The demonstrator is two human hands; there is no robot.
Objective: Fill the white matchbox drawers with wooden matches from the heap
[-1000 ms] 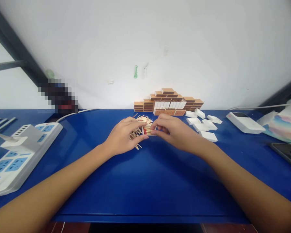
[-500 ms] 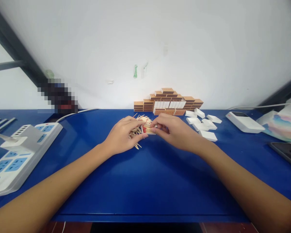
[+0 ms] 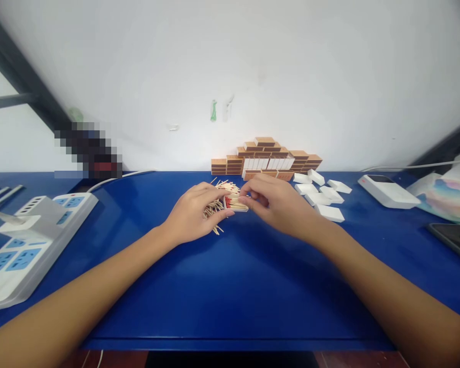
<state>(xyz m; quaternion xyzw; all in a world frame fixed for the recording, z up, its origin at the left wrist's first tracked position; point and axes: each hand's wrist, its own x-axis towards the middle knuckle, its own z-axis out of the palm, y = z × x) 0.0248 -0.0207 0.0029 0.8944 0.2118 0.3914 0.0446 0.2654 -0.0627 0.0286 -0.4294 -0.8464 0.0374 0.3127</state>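
Matches pinched between left hand and right hand; no writing legible.

Single head-worn view, looking forward and slightly down across the blue table toward the white wall. Both forearms enter from the lower corners; hands sit at frame centre, at arm's length. No second view.

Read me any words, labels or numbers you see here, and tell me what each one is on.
No text can be read.
Matchboxes: brown sides, no legible print.
Power strip: blue socket faces, markings too small to read.
White device: a small red mark, blurred.
Wall object: pixelated.
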